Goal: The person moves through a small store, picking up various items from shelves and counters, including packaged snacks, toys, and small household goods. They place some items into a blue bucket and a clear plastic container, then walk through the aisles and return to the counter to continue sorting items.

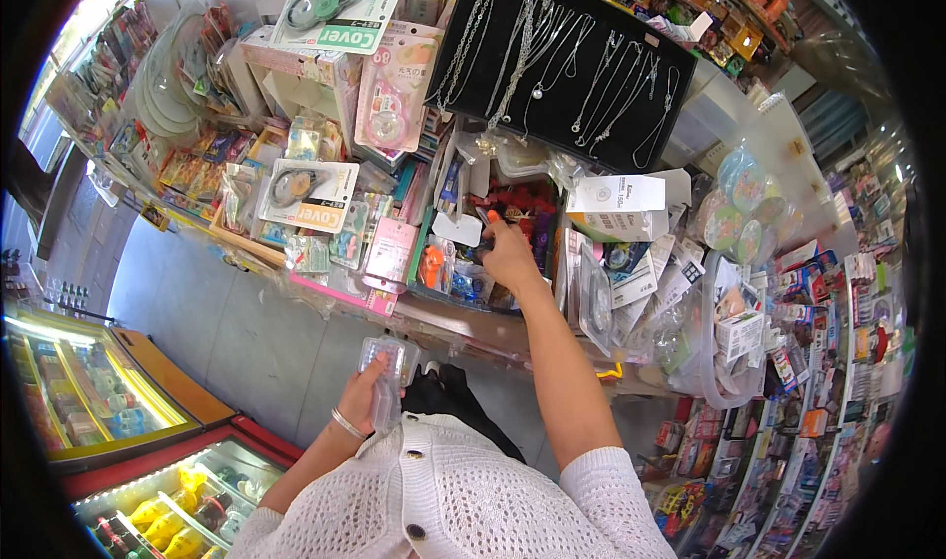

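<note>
Near my waist, my left hand is closed around a few clear plastic packs, with the thumb on top. My right hand reaches into a dark-edged bin of small goods; its fingertips are at a small orange item, and whether they grip it is hard to tell. Beside that hand lies a blank white card. An orange toy in clear wrapping sits in the bin's front left part, and red items fill its back.
A black tray of silver necklaces stands behind the bin. Carded correction tapes lie to the left. At the right are a white box, a plastic tub and packed shelves. Lit display cases stand at lower left.
</note>
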`<state>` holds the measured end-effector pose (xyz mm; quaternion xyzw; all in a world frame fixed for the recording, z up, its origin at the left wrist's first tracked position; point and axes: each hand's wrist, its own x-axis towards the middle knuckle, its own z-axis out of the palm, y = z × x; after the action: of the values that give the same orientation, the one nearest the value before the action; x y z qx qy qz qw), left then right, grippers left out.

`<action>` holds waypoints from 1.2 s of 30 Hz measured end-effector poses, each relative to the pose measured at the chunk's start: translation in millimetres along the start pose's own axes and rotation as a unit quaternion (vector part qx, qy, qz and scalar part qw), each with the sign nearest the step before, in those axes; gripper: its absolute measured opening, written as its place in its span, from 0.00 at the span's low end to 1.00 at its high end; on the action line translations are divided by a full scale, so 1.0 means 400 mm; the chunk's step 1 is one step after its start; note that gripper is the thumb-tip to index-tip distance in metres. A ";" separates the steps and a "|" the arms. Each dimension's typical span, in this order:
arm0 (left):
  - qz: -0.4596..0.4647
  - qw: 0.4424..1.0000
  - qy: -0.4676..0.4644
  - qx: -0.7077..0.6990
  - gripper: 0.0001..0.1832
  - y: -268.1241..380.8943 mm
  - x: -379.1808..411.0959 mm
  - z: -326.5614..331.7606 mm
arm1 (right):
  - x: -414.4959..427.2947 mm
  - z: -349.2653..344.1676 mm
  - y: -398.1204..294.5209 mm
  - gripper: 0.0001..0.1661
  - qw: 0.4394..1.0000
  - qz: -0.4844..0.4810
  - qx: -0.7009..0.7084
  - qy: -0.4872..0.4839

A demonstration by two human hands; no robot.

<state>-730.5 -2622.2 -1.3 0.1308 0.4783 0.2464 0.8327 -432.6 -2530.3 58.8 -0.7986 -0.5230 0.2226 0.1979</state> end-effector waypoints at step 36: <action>0.023 1.000 -0.014 -0.013 0.22 -0.023 -0.015 -0.034 | 0.040 -0.040 0.030 0.17 0.998 0.034 -0.022 -0.047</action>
<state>-742.1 -2633.5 -7.8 0.1344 0.4604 0.2693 0.8351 -409.0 -2521.5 63.1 -0.8085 -0.5096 0.2549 0.1474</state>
